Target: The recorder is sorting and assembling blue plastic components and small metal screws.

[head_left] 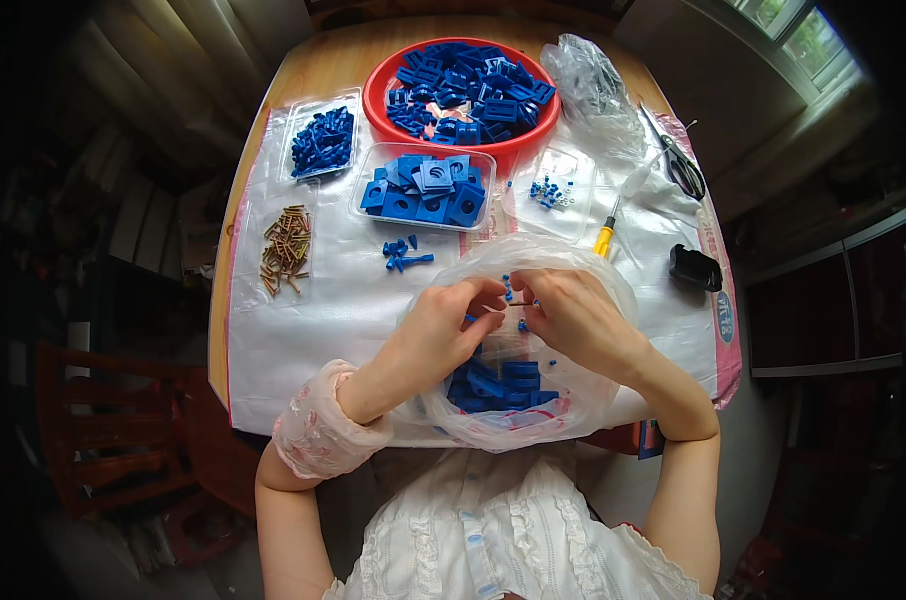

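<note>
Both hands are over a clear plastic bag (443,400) spread open at the table's near edge. My left hand (458,315) has its fingers curled toward the thumb; a bit of blue shows by the palm, but what it holds is hidden. My right hand (578,310) is bent with the fingertips drawn together, and a thin dark sliver shows at them, too small to name. Between and below the hands lie a few tiny blue pieces (523,325). Larger blue plastic parts (503,385) are heaped in the bag's near part.
Beyond stand a red basin (375,100) of blue parts, a clear box of blue square plates (433,177), and trays of blue plugs (323,140), brass-coloured screws (286,245) and small blue bits (550,192). At right lie a yellow-handled screwdriver (604,238), scissors (682,170) and a black object (695,268).
</note>
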Available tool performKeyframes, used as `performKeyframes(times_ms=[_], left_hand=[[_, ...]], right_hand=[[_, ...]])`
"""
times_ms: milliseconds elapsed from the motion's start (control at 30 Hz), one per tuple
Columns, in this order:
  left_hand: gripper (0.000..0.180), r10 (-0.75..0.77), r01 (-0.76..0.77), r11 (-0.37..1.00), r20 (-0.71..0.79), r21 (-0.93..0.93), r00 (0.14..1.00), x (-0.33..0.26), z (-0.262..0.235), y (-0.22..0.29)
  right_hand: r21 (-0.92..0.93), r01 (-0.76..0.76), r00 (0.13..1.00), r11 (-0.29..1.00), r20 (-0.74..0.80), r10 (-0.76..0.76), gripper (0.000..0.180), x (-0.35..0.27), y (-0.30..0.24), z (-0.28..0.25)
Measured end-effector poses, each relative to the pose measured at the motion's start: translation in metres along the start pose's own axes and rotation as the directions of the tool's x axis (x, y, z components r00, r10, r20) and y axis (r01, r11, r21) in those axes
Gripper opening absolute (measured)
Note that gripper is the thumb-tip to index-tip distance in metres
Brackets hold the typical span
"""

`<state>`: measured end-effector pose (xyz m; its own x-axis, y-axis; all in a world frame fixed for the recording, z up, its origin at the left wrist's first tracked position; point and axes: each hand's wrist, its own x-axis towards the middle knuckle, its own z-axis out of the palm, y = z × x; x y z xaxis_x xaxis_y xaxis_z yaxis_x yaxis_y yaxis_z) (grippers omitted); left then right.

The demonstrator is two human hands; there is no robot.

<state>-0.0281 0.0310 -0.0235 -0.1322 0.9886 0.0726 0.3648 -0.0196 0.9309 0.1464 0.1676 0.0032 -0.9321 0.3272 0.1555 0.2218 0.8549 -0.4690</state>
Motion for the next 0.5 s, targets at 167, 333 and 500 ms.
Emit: performKeyframes(times_ms=[167, 333, 500], left_hand=[[0.019, 0.034, -0.035, 0.998, -0.015, -0.059, 0.999, -0.003, -0.002, 0.009], [0.016, 0.231, -0.219, 0.966, -0.081, 0.135, 0.969, -0.012, 0.0, 0.018], [0.018, 0.27, -0.24, 0.951, -0.146, 0.197, 0.952, -0.02, -0.006, 0.038]], right_hand=[[0.143, -0.026, 0.998, 0.989, 0.056, 0.019, 0.025, 0.003, -0.019, -0.006], [0.118, 0.09, 0.995, 0.989, -0.043, -0.085, 0.026, -0.004, -0.025, -0.005], [0.161, 0.162, 0.983, 0.973, -0.112, -0.146, 0.025, -0.008, -0.032, -0.007]])
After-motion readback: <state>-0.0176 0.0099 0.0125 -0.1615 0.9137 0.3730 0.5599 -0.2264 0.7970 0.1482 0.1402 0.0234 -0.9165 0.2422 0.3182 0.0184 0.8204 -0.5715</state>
